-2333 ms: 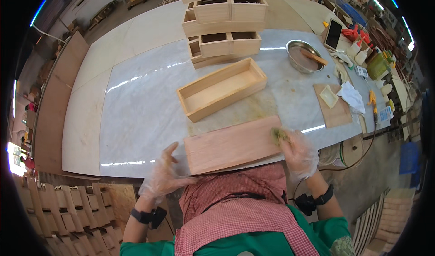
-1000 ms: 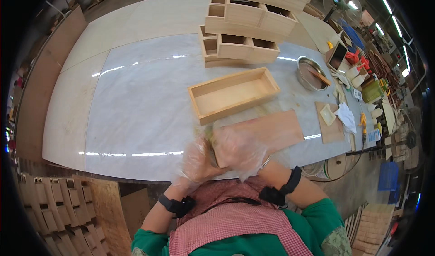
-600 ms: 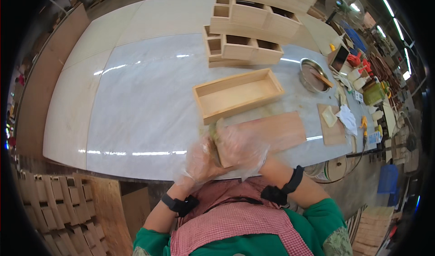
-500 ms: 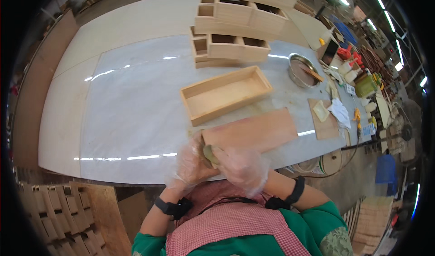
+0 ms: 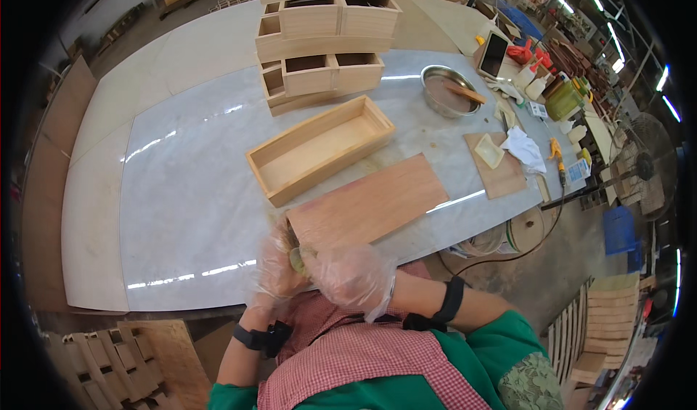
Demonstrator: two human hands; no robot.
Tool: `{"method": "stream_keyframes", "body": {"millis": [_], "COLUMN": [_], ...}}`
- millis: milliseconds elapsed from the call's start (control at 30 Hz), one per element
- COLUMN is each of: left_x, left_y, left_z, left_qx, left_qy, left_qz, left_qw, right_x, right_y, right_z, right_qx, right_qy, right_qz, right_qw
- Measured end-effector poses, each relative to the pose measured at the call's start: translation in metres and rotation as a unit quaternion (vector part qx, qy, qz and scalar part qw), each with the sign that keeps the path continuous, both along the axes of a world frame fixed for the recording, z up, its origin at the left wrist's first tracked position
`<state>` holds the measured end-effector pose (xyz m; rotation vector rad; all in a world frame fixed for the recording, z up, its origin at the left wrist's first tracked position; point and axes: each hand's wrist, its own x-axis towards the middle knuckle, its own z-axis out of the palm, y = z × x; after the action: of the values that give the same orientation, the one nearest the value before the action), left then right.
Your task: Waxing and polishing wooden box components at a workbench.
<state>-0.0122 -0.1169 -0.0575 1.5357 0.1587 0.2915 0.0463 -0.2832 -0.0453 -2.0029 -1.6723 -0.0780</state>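
Observation:
My left hand (image 5: 279, 271), in a clear plastic glove, is closed around the left end of a reddish-brown wooden board (image 5: 369, 204). My right hand (image 5: 354, 276), gloved the same way, is bent in against a small greenish pad (image 5: 297, 262) at the board's near left corner. Its fingers look curled around that pad, though the loose plastic partly hides them. Just beyond the board lies an open, shallow wooden box (image 5: 319, 151) of pale wood, its hollow side up.
Pale wooden drawer units (image 5: 330, 76) stand at the back. A metal bowl (image 5: 441, 91) with brownish contents and a wooden-handled tool sits to their right. A thin board (image 5: 501, 181) carries a small tray and white cloth (image 5: 524, 149). Bottles line the right edge; a fan stands beyond.
The whole view has shifted, so the table's things appear farther left. Both hands stay at the board's left end around the greenish pad, with little visible movement against the board.

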Motion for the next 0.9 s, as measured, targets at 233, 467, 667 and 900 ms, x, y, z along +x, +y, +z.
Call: {"method": "stream_keyframes", "body": {"millis": [233,467,667,900], "left_x": [-0.004,-0.003,0.0,-0.003], "left_y": [0.007,0.004,0.004,0.003], "left_z": [0.012,0.014,0.01,-0.013], "left_qx": [0.138,0.163,0.171,0.091], "left_qy": [0.065,0.039,0.054,0.029], "left_qz": [-0.063,-0.028,-0.044,-0.007], "left_qw": [0.986,0.986,0.983,0.995], "right_x": [0.097,0.029,0.097,0.154], "right_y": [-0.133,-0.084,-0.137,-0.09], "right_z": [-0.017,0.028,0.008,0.012], "right_qx": [-0.009,-0.17,0.008,-0.048], "right_qy": [-0.253,-0.058,0.001,0.135], "right_qz": [-0.204,-0.251,-0.359,-0.354], "right_qw": [0.946,0.951,0.933,0.924]}}
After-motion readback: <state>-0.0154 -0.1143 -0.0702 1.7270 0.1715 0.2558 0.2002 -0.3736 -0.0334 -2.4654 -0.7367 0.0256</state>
